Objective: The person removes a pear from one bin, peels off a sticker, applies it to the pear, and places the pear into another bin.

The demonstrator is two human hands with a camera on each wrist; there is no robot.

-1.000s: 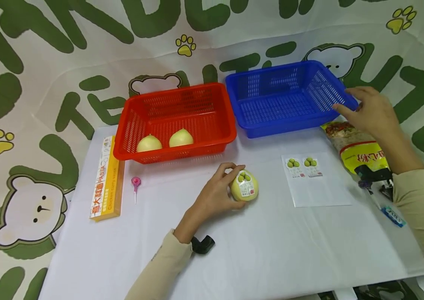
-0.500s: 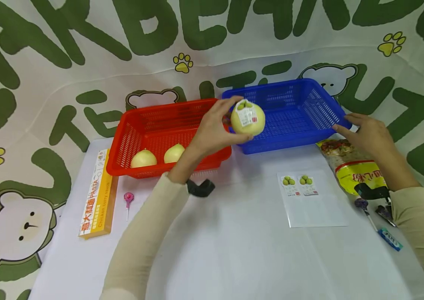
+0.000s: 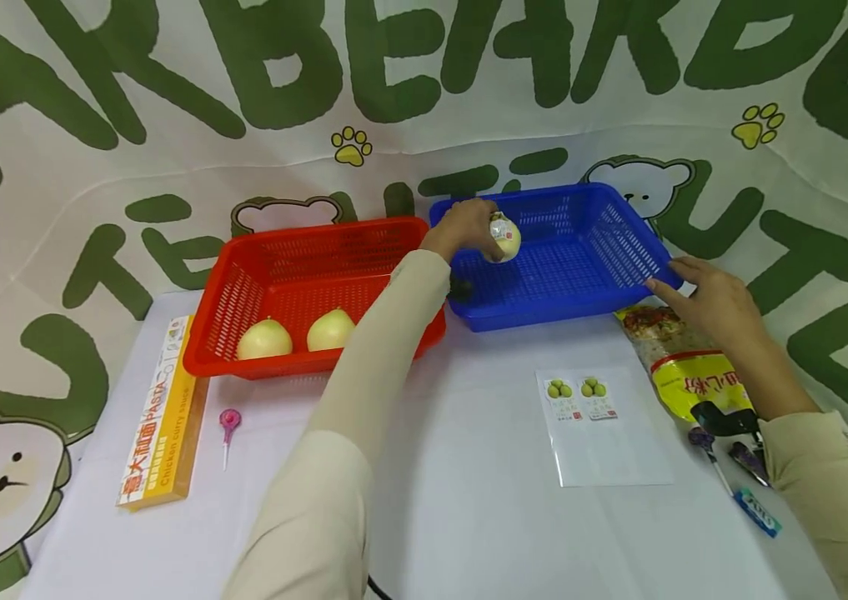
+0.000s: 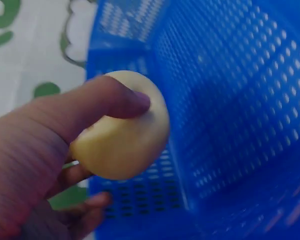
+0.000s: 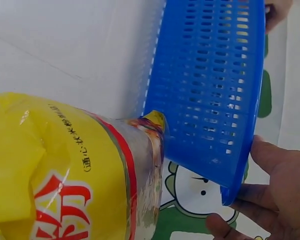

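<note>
My left hand [image 3: 467, 227] grips a pale yellow round fruit with a sticker [image 3: 506, 237] over the inside of the blue basket [image 3: 619, 287], near its left wall. In the left wrist view the thumb and fingers wrap the fruit [image 4: 122, 135] above the blue mesh [image 4: 240, 100]. My right hand [image 3: 701, 296] touches the blue basket's near right corner with straight fingers; in the right wrist view its fingers [image 5: 277, 187] lie at the basket corner [image 5: 237, 187]. Two more pale fruits [image 3: 264, 340] [image 3: 330, 331] lie in the red basket [image 3: 213, 358].
A yellow pasta box [image 3: 161, 433] and a small pink tool [image 3: 228, 421] lie left of the red basket. A sticker sheet [image 3: 604, 425] lies on the white table. A yellow food bag [image 3: 686, 367] and small tools [image 3: 739, 467] are at the right.
My left hand lifted the stickered fruit from the table and carried it up and right into the blue basket. My right hand stayed at the basket's corner.
</note>
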